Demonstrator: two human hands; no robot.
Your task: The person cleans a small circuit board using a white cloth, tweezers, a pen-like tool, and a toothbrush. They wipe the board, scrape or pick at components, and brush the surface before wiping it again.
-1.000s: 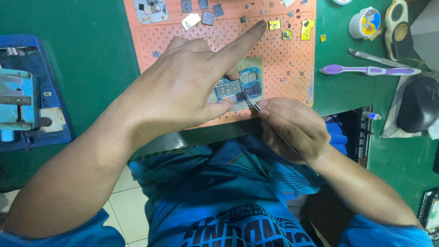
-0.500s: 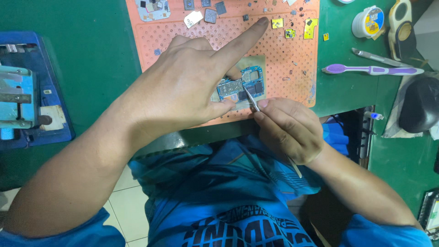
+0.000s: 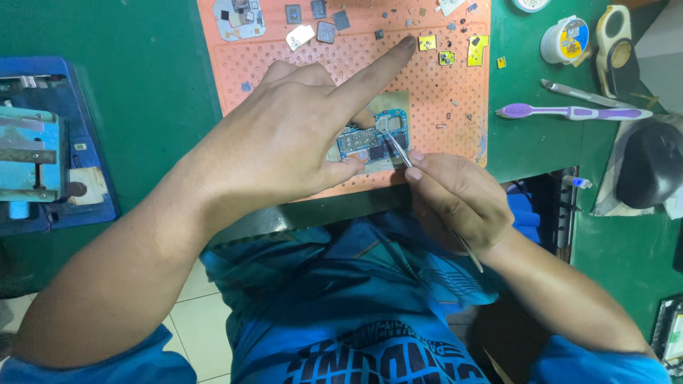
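A small blue circuit board (image 3: pixel 375 140) lies on the near part of an orange perforated work mat (image 3: pixel 455 92). My left hand (image 3: pixel 299 139) rests over the board's left side, thumb pressing its near edge, index finger stretched out toward the far right. My right hand (image 3: pixel 455 199) grips metal tweezers (image 3: pixel 398 149) whose tips touch the board's upper right area. The tweezers' back end sticks out below the hand.
Loose chips and yellow parts (image 3: pixel 455 50) lie along the mat's far edge. A purple toothbrush (image 3: pixel 569 112), a metal tool (image 3: pixel 580 94), a round tin (image 3: pixel 565 39) and a black object (image 3: pixel 651 163) sit right. A blue fixture (image 3: pixel 43 149) stands left.
Both hands stay on the board; the tweezers' tips have shifted only slightly. The view has moved a little.
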